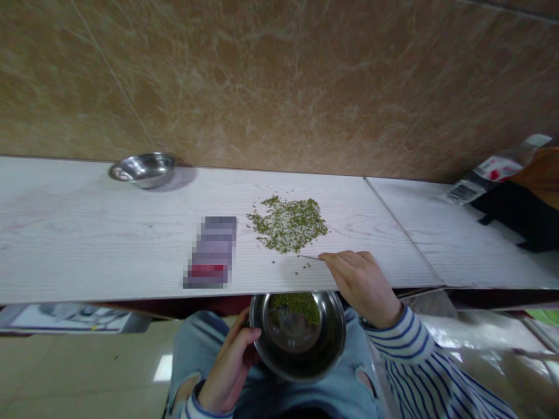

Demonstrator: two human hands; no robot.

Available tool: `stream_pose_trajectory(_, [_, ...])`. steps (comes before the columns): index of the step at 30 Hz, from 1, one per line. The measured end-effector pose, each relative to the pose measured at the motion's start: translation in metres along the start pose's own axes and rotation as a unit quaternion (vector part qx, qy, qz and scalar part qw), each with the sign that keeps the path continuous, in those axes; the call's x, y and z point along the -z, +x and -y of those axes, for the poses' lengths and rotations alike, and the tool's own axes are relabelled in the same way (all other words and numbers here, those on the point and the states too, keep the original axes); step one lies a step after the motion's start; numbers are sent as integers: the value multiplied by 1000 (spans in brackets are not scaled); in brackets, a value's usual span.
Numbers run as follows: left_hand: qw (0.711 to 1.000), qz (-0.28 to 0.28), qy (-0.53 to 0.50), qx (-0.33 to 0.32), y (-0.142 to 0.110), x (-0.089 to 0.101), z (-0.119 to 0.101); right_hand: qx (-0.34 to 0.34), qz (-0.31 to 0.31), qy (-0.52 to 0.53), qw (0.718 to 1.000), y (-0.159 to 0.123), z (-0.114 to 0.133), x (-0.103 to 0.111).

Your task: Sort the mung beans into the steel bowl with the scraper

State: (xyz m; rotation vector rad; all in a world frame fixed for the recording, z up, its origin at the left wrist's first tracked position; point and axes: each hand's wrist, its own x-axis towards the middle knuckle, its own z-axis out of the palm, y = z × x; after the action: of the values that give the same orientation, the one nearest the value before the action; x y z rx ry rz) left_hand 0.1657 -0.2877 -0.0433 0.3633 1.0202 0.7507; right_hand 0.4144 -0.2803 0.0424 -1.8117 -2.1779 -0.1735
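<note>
My left hand (233, 358) is closed on the left rim of a steel bowl (334, 349), tilted above my lap at the table's front edge. Inside it, small green beans (294, 305) that look like mung beans lie against the far side. More loose green beans (290, 224) are spread in a patch on the white table (87, 238). Between the fingers of my right hand (360, 285) is a thin metal tool (311, 257); its exact kind is unclear. The tool's tip points left, near the front edge of the patch, where a few stray beans lie.
A second, shallow steel bowl (146, 170) stands by the wall at the back left. Left of the beans is a pixelated rectangular object (212, 250). At the far right, a clear plastic bottle (489, 174) lies beside a black item (519, 209). A seam crosses the tabletop on the right.
</note>
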Motion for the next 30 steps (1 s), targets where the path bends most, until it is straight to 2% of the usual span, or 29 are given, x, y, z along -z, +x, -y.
stream_pose_trajectory(11, [1000, 15, 25, -8, -2, -4, -4, 27, -1, 7, 1000, 12, 20, -8])
stream_pose_trajectory(17, [1000, -8, 10, -16, 1, -2, -2, 46, 14, 14, 999, 25, 31, -12])
stream_pose_trajectory(22, [1000, 19, 2, -16, -1, -3, -5, 70, 42, 56, 995, 27, 29, -9])
stream_pose_trajectory(30, [1000, 12, 8, -22, -4, -14, -8, 120, 88, 119, 982, 14, 25, 2])
